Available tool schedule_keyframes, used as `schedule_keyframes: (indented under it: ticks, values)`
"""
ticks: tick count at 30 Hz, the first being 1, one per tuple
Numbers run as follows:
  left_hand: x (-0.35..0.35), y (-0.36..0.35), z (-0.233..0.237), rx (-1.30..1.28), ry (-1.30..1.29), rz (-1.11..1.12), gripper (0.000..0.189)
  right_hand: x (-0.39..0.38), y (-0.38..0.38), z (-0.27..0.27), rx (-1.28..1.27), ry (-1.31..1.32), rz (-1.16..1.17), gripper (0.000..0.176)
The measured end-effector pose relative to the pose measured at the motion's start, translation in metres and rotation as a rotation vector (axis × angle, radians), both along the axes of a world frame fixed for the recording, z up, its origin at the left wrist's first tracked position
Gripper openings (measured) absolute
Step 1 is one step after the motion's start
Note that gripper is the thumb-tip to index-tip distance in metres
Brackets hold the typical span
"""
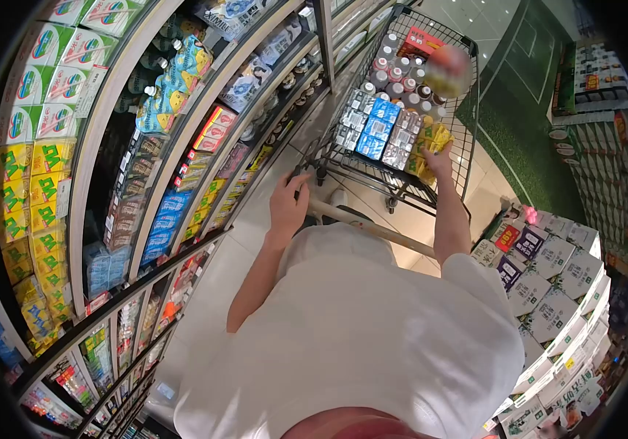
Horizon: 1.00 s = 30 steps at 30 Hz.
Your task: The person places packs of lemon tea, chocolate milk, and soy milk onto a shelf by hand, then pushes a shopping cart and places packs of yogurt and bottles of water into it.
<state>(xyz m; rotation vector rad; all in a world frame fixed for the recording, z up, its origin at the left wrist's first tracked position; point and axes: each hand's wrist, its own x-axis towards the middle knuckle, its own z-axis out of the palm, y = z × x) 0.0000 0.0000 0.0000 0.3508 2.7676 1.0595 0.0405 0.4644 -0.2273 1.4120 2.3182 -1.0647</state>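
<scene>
My right hand [440, 159] reaches into the shopping cart [468, 157] and grips a yellow multipack of drinks [425, 143] at the basket's near right corner. Beside that pack lie a blue-wrapped multipack [380, 128] and silvery wrapped packs on both sides of it. Several capped bottles [396, 74] stand farther forward in the basket. My left hand [289, 202] is closed at the left end of the cart's pale handle [372, 227], its fingers curled round a dark part of the frame. Its exact grip is partly hidden.
Shelves of packaged drinks [50, 179] rise along my left, with yellow and green-white packs nearest. Stacked white cartons [548, 274] with price signs stand close on my right. A green mat [515, 95] and another carton stack lie beyond the cart's right side.
</scene>
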Motion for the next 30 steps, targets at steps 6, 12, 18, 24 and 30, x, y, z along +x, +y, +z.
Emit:
schedule_keyframes:
  ticks: [6, 12, 18, 24, 30]
  values:
    - [0.001, 0.041, -0.004, 0.091, -0.065, -0.017, 0.026, 0.011, 0.085, 0.062, 0.260, 0.069, 0.145, 0.107]
    - [0.003, 0.040, -0.012, -0.003, -0.002, -0.056, 0.038, 0.029, 0.041, 0.246, 0.124, 0.447, 0.169, 0.095]
    - [0.003, 0.072, 0.057, 0.699, -0.297, -0.161, 0.074, 0.036, -0.068, 0.335, -0.931, 0.811, -0.240, 0.062]
    - [-0.004, 0.041, 0.084, 1.432, -0.657, 0.167, 0.082, -0.012, -0.227, 0.347, -0.900, 0.697, 0.505, 0.082]
    - [0.040, -0.089, 0.098, 1.589, -0.625, 0.742, 0.061, -0.021, -0.352, 0.349, -1.124, 0.433, 0.792, 0.089]
